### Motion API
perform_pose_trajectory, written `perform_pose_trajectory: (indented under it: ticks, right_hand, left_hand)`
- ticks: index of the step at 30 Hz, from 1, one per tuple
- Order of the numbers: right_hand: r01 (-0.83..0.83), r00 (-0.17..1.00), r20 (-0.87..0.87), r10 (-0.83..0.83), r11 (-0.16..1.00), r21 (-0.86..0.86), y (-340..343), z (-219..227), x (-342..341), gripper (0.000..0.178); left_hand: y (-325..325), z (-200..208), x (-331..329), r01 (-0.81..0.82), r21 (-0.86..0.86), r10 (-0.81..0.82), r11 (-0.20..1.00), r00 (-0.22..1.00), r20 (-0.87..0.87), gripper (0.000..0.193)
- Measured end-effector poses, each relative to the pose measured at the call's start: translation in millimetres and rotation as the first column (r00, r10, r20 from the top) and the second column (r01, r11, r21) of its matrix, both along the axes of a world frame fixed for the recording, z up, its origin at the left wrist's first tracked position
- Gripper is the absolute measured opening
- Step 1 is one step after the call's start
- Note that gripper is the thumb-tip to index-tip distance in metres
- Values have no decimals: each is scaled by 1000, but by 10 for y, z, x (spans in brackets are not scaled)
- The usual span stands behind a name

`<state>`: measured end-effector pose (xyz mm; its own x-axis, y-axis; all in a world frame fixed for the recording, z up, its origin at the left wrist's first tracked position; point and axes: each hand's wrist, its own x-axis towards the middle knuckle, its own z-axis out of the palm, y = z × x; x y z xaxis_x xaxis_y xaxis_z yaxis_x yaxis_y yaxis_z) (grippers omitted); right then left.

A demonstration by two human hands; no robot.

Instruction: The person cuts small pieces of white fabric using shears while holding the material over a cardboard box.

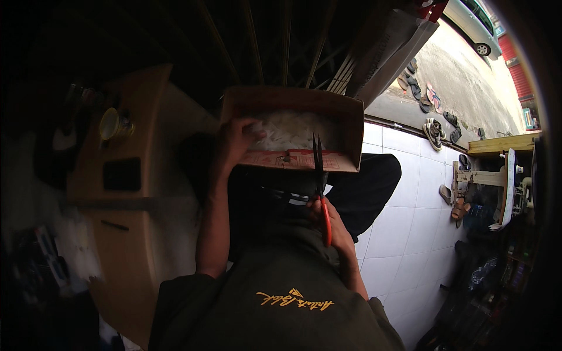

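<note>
An open cardboard box [351, 128] with red print rests ahead of me, at my lap. Whitish, translucent pieces [298, 130] lie loosely inside it, too blurred to name exactly. My left hand [237, 140] reaches over the left end of the box, its fingers apart near the white pieces, with nothing visible in them. In my right hand [338, 219] is a pair of scissors [326, 219] with red-orange handles. The dark blades point up and forward over the near wall of the box, slightly parted. They touch no white piece that I can make out.
At left stands a wooden table [126, 245] with a black phone-like slab [122, 174], a thin dark stick [115, 225] and a yellow-rimmed cup [109, 124]. White floor tiles [398, 193] lie at right. Beyond are sandals and shoes [434, 133], a wooden bench [503, 144] and a parked car [475, 26].
</note>
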<state>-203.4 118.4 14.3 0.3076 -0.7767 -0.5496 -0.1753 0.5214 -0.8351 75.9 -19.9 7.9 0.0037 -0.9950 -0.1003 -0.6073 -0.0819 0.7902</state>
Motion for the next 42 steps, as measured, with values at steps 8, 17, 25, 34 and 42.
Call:
perform_pose_trajectory:
  ticks: [8, 17, 25, 34, 42]
  right_hand:
    - [16, 988, 151, -27, 997, 70, 16, -16, -14, 35]
    - [31, 994, 106, -34, 999, 30, 32, -156, -43, 30]
    - [-3, 994, 109, -1, 999, 38, -29, -49, -73, 29]
    - [-2, 988, 152, -2, 1000, 26, -57, -54, -90, 35]
    - [-17, 991, 134, 17, 1000, -8, -45, -74, -123, 31]
  left_hand:
    - [405, 353, -29, -229, 9, 229, 973, 973, 1, 28]
    - [345, 631, -55, -309, 129, 302, 942, 950, 75, 29]
    - [192, 445, -23, -228, -56, 232, 972, 969, 81, 41]
    - [-401, -54, -16, -62, 329, -182, 942, 730, 659, 27]
    - [-553, -542, 95, 88, 297, -292, 951, 577, 763, 9]
